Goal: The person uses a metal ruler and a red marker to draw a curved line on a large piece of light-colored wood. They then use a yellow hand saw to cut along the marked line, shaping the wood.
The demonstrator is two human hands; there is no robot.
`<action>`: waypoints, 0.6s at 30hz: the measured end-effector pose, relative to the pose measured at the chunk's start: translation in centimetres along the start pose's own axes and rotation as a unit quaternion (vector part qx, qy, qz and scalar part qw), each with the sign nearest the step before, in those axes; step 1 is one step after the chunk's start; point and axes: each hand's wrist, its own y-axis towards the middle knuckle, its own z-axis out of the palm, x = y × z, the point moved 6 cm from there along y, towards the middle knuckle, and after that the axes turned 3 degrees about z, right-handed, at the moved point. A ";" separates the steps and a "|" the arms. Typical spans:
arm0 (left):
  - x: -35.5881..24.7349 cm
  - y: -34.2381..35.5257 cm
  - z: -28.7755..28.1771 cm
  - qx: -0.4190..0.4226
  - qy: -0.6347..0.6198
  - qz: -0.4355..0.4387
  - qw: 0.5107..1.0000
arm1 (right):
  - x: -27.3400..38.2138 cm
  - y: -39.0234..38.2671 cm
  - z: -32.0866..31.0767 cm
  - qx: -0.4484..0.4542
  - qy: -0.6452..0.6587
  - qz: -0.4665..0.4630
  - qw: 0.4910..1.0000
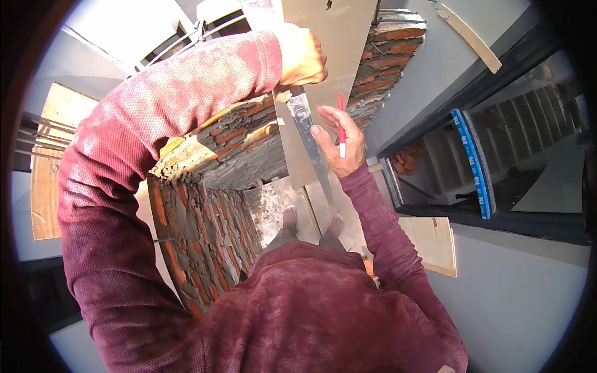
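Observation:
A long plywood board (336,37) slants away from me, with a shiny metal straightedge (301,112) lying along it. My left hand (303,56) is closed in a fist over the board beside the straightedge; whatever is inside the fist is hidden. Lower down, my right hand (339,140) is at the straightedge's right side, thumb near its edge and fingers stretched forward. A red pen (341,118) with a white end sits between the fingers of that hand. The straightedge's narrow lower part reaches down towards my feet.
Rough brick walls (208,236) with mortar stand at left and another brick pier (388,56) beyond the board. On the right, a dark window frame (528,221) has a blue-wrapped strip (476,165) across it. Loose wood pieces (469,37) lean on the grey wall.

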 end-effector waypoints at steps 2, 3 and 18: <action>0.4 0.6 -0.4 0.007 -0.017 0.002 1.000 | 0.8 1.0 -0.2 -0.005 0.037 -0.009 0.999; 0.7 0.8 -0.8 0.011 -0.024 0.003 1.000 | 1.3 1.3 -0.4 -0.012 0.044 -0.019 0.999; 2.7 -2.4 -8.9 0.194 -0.300 -0.097 0.929 | 11.5 -2.0 -2.1 0.067 0.290 -0.088 0.951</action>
